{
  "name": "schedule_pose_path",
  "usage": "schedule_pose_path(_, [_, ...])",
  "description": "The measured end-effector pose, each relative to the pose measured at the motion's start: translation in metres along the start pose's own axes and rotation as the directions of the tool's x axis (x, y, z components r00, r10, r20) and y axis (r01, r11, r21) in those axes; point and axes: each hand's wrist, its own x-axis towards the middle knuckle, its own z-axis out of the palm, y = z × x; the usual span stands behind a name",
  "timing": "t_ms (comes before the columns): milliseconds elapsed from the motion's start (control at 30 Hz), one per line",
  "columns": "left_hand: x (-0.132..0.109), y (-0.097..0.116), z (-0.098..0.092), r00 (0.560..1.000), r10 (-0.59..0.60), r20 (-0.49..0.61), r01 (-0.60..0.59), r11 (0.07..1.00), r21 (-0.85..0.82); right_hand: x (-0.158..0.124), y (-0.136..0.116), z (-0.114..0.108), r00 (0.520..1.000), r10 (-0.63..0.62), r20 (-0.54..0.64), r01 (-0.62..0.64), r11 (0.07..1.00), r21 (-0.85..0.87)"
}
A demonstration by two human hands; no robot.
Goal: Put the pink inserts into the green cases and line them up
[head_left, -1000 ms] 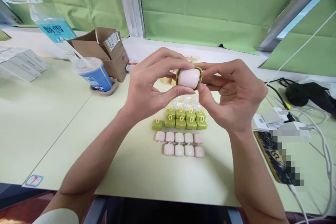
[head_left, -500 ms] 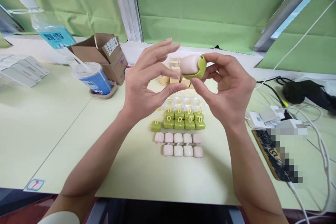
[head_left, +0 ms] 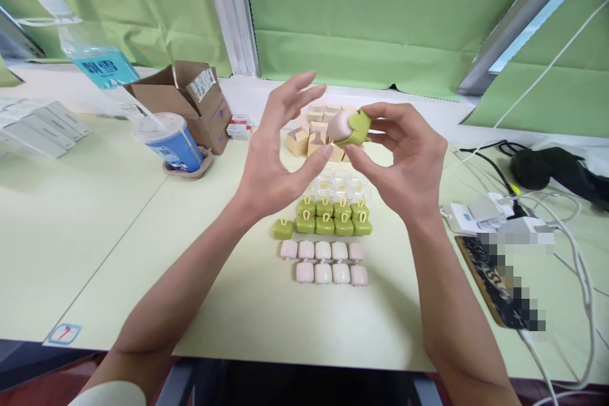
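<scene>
My right hand (head_left: 406,162) pinches a small pink rounded piece with a green cap (head_left: 356,128) between thumb and fingers, above the table. Its green side faces that hand and its pink end points left. Close to the pink end is my left hand (head_left: 272,168), its fingers raised and spread; whether the thumb tip touches the piece I cannot tell. Below the hands lie rows of green pieces with yellow loops (head_left: 325,223) and, nearer me, rows of pale pink rounded pieces (head_left: 323,273). Clear domed pieces (head_left: 341,189) sit behind the green ones, partly hidden by my left hand.
Small yellow boxes (head_left: 298,141) stand at the back. To the left are a blue cup (head_left: 174,146), an open cardboard box (head_left: 204,111), a bottle (head_left: 99,66) and white boxes (head_left: 42,127). A phone (head_left: 490,279), white cables and a power strip (head_left: 469,219) lie right.
My left hand has moved right, its thumb coming up close to the pink end. The piece in my right hand has turned, showing more green. My right hand has shifted slightly left.
</scene>
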Motion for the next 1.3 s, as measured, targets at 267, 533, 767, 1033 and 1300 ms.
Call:
schedule_pose_path(267, [0.004, 0.004, -0.009, 0.965, -0.198, -0.171, 0.195, 0.98, -0.033, 0.003, 0.003, -0.002, 0.996, -0.004, -0.092, -0.008, 0.992, -0.125])
schedule_pose_path(533, [0.007, -0.03, -0.021, 0.94, -0.307, -0.147, 0.291, 0.949, -0.117, -0.027, 0.025, 0.054, 0.861, 0.15, 0.485, -0.041, 0.973, -0.228])
schedule_pose_path(767, [0.01, -0.021, -0.023, 0.905, -0.401, -0.139, 0.386, 0.914, -0.127, -0.057, 0.039, 0.094, 0.663, 0.233, 0.712, 0.143, 0.894, -0.425])
schedule_pose_path(1033, [0.013, -0.008, -0.02, 0.907, -0.407, -0.113, 0.393, 0.911, -0.126, -0.061, 0.041, 0.096, 0.623, 0.283, 0.729, 0.165, 0.864, -0.476])
schedule_pose_path(1300, [0.012, -0.009, -0.018, 0.897, -0.417, -0.147, 0.397, 0.906, -0.147, -0.064, 0.049, 0.097, 0.568, 0.349, 0.745, 0.062, 0.884, -0.462])
